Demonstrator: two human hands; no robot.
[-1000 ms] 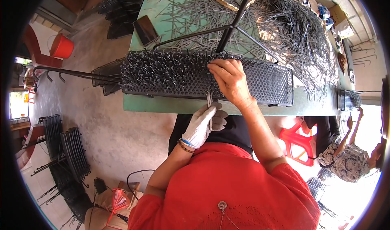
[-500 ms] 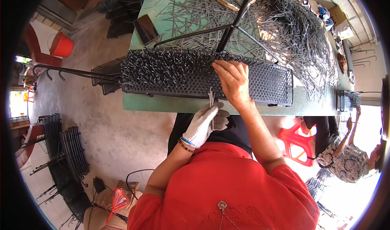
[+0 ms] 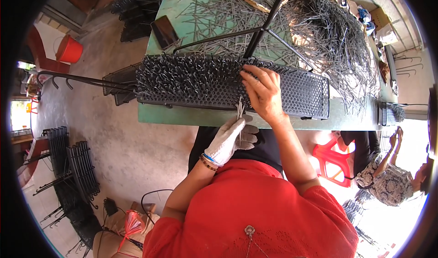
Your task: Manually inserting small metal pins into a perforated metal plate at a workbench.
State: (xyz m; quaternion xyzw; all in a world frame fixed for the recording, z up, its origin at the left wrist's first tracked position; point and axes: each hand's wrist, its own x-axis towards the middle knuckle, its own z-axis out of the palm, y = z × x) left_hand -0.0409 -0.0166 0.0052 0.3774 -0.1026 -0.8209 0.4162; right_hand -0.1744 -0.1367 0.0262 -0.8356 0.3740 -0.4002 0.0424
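A small workshop: a green desk (image 3: 182,114) heaped with thin metal pins (image 3: 337,43), finished black racks (image 3: 73,166) stacked on the concrete floor (image 3: 118,139) left of the desk, a red bucket (image 3: 69,50) beyond.

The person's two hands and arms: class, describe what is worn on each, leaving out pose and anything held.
The left hand wears a white knitted glove, with a blue band and a beaded bracelet at the wrist. The right hand is bare, with no glove. Both forearms are uncovered; red sleeves of a knitted top end near the elbows.

White glove on left hand (image 3: 229,138); black perforated rack (image 3: 237,87); green table (image 3: 182,114); red sleeve (image 3: 255,212); orange-red bucket (image 3: 69,49).
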